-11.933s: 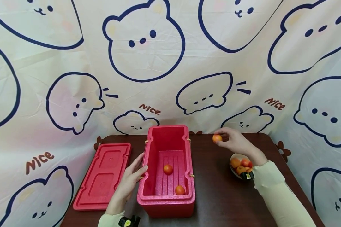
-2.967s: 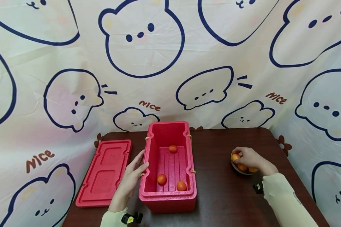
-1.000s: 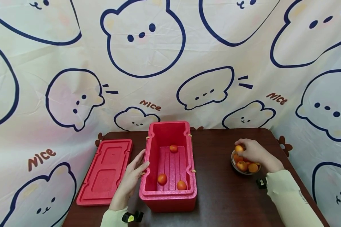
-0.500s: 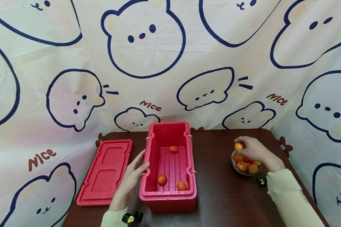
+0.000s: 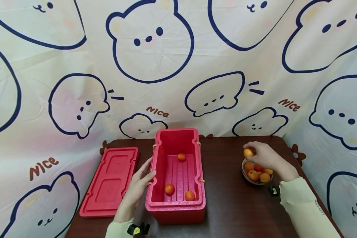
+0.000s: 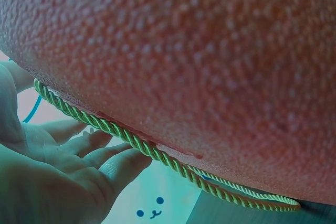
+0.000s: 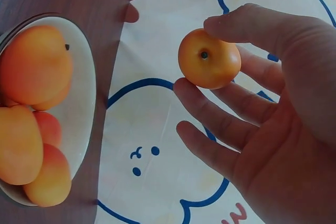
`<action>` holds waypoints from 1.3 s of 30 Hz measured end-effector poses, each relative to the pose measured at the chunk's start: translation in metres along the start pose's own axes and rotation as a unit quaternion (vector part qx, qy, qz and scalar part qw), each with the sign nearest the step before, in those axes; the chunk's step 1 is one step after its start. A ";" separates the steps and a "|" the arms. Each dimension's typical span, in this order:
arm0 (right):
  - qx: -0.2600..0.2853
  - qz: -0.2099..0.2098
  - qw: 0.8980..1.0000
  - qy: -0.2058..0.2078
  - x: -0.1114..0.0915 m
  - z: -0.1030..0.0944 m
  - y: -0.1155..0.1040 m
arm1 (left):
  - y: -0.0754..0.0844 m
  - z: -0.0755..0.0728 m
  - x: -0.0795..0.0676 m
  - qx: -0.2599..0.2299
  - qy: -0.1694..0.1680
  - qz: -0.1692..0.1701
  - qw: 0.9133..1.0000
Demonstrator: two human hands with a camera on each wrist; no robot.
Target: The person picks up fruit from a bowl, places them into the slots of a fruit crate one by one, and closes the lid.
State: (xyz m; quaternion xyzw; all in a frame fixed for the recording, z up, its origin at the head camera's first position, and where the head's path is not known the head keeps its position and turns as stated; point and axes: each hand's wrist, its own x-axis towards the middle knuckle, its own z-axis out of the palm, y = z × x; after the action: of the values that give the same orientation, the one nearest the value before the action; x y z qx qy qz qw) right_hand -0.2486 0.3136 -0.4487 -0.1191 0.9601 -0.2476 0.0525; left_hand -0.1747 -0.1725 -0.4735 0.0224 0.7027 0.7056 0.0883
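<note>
My right fingers [image 7: 202, 106] and thumb pinch a fruit [image 7: 210, 69], which hangs over the far-left part of the bowl [image 7: 84, 87] rim, apart from the pile [image 5: 253, 175] inside. It is nearly round, with no long axis to mind, and its dark stem spot faces the wrist camera.

What matters most, I judge, is that the box [image 5: 175, 216] lies off to my left, well apart from the fruit, with a wide stretch of counter [image 5: 226, 201] between. Its long axis runs from me toward the backdrop [image 5: 154, 99], so its long right rim is the edge turned to the fruit. That rim stands above the counter, so any path leftward into the box calls for height first.

My right hand [image 5: 266, 157] is the nearer one to bowl and fruit. My left hand [image 5: 136, 186] is at the box's outer left wall, fingers fairly straight and relaxed beside the cord [image 6: 131, 141]; how firmly they press, I can't tell.

The box's mouth is uncovered; the lid [image 5: 109, 181] lies flat to its left. Inside, one tomato-red fruit [image 5: 181, 157] sits by the far end and two [image 5: 169, 189] near the close end, one each side. Ribbed floor shows between them, which I judge to be the roomiest part.
</note>
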 end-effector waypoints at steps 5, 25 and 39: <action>-0.002 -0.010 1.000 0.006 0.003 -0.004 -0.006 | 0.000 0.000 0.000 -0.002 0.001 0.000 1.000; -0.014 -0.040 0.999 0.018 0.006 -0.009 -0.021 | -0.001 0.000 -0.001 -0.003 0.000 0.003 1.000; -0.004 -0.064 0.998 0.021 0.018 -0.019 -0.031 | 0.000 0.001 -0.001 -0.004 0.001 0.004 1.000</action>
State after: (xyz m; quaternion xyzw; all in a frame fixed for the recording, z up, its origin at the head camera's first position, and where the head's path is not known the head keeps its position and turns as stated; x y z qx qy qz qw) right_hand -0.2624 0.2917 -0.4175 -0.1747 0.9524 -0.2494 0.0156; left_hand -0.1732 -0.1722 -0.4735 0.0238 0.6996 0.7090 0.0851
